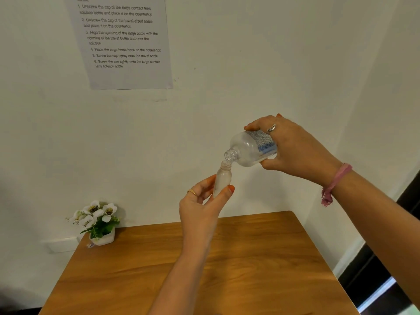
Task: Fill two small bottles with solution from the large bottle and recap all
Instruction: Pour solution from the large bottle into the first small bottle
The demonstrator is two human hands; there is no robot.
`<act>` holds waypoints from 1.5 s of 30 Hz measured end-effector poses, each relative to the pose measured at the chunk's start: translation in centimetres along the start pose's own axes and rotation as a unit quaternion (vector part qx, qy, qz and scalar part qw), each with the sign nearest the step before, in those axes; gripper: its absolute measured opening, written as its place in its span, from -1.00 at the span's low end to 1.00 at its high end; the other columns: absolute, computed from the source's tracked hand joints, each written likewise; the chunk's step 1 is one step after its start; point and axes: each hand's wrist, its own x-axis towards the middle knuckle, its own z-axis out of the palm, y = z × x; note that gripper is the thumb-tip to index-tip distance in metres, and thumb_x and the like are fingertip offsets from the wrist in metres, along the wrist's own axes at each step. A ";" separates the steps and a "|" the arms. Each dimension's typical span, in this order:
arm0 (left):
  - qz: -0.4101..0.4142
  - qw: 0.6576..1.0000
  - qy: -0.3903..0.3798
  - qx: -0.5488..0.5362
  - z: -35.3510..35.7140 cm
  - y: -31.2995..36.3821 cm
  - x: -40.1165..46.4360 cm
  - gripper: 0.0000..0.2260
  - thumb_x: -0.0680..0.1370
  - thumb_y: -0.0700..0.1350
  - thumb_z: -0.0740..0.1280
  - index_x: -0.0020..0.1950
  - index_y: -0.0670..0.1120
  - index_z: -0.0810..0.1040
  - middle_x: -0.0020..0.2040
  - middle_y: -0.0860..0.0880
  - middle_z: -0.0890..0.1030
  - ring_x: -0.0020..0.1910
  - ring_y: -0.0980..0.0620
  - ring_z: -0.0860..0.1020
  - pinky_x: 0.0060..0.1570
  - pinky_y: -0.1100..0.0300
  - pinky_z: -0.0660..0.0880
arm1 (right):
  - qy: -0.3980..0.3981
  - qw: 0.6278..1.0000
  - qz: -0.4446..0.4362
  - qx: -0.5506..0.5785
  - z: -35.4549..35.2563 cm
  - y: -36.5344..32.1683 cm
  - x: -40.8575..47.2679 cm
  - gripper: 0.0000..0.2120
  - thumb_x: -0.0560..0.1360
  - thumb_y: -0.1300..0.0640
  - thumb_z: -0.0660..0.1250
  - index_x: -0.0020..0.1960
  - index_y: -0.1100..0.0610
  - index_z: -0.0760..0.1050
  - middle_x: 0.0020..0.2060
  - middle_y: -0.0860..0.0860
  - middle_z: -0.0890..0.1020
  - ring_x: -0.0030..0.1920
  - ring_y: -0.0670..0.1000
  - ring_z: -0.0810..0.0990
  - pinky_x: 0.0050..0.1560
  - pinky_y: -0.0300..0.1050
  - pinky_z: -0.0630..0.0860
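Right hand (293,146): wrapped round large bottle (252,148), tipped neck-down.
Left hand (202,205): pinching small bottle (222,178), upright, mouth just under large neck.
Position: both aloft above wooden table (250,258).
Risk: spill likely if mouths drift apart.
Risk: overflow likely if tilt steepens.

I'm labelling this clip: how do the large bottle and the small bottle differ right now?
The large bottle is tipped nearly on its side, mouth down-left; the small bottle stands roughly upright beneath it. The large one is wider and bears a printed label; the small one is slim and plain. The right hand grips the large, the left hand the small. Both are clear and uncapped.
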 end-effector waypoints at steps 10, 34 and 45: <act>0.004 1.000 -0.001 -0.006 0.0 0.2 -0.1 -0.74 0.34 -0.14 0.55 -0.07 0.12 0.60 -0.12 0.15 0.69 -0.07 0.23 0.64 -0.26 0.48 0.48 | -0.024 0.998 0.040 0.050 0.5 -0.1 -0.4 -0.36 0.30 0.16 0.52 0.32 0.01 0.35 0.22 0.00 0.50 0.17 0.03 0.48 0.18 -0.15 0.43; -0.069 0.993 -0.064 0.065 -8.6 -6.2 -3.3 -0.69 0.39 -0.26 0.51 0.09 -0.11 0.57 -0.04 -0.01 0.71 -0.05 0.11 0.68 -0.12 0.34 0.58 | 0.024 0.907 0.252 0.336 11.0 -3.3 -7.7 -0.25 0.19 0.15 0.61 0.28 0.14 0.32 0.16 0.02 0.51 0.14 0.03 0.53 0.07 -0.15 0.57; -0.133 0.971 -0.064 0.188 -17.3 -14.1 -6.9 -0.71 0.36 -0.18 0.54 -0.04 0.09 0.57 -0.05 0.13 0.66 -0.03 0.21 0.60 -0.08 0.31 0.52 | 0.043 0.856 0.353 0.375 18.0 -6.5 -12.8 -0.23 0.17 0.05 0.60 0.28 0.12 0.33 0.19 0.02 0.53 0.18 -0.01 0.54 0.13 -0.02 0.57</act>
